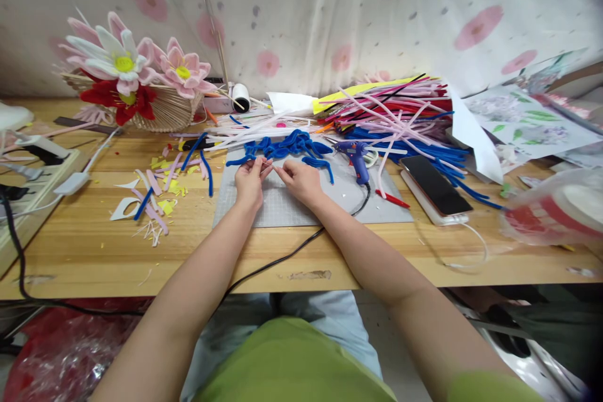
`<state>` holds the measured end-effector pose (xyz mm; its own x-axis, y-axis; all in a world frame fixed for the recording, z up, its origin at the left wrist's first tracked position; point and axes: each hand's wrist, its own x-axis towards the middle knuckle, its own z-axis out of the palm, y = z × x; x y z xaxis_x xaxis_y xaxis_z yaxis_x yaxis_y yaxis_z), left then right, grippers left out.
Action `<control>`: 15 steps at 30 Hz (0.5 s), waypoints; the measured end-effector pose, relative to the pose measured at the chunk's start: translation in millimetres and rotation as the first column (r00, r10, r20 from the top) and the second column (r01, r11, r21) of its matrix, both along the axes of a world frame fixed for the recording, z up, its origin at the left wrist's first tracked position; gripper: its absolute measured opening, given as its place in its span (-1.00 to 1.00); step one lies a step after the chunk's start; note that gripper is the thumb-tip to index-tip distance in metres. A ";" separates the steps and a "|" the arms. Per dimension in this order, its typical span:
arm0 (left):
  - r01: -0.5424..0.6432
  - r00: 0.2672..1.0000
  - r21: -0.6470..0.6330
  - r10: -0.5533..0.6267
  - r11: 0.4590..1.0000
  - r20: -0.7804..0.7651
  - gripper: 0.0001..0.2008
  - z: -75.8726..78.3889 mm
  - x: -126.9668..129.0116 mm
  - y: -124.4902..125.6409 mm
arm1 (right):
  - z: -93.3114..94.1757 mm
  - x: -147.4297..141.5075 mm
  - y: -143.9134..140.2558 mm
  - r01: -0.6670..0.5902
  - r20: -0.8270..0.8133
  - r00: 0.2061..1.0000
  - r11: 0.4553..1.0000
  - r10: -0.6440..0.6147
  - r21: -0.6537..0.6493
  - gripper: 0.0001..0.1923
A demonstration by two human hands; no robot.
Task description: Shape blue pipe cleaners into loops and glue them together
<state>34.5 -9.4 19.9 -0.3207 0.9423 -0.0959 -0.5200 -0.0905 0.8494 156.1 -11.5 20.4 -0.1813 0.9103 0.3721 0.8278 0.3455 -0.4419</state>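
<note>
My left hand and my right hand are close together over the grey cutting mat, fingers pinched. Between their fingertips runs a thin pale strand, too small to name for sure. Just behind the hands lie bent blue pipe cleaners in a loose heap, and another blue piece curls past my right hand. A blue hot glue gun rests on the mat to the right, near a red pen-like tool.
Pipe cleaner bundles fill the back right. A phone lies on a white power bank at right, beside a bagged cup. Scraps litter the left, before a flower basket. A black cord crosses the table's front.
</note>
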 end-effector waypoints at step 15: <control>0.016 1.000 0.015 -0.015 1.000 -0.018 -0.83 0.0 -2.3 0.5 | 1.9 -2.6 2.1 0.052 -0.050 0.997 0.996 -0.056 -0.074 -0.56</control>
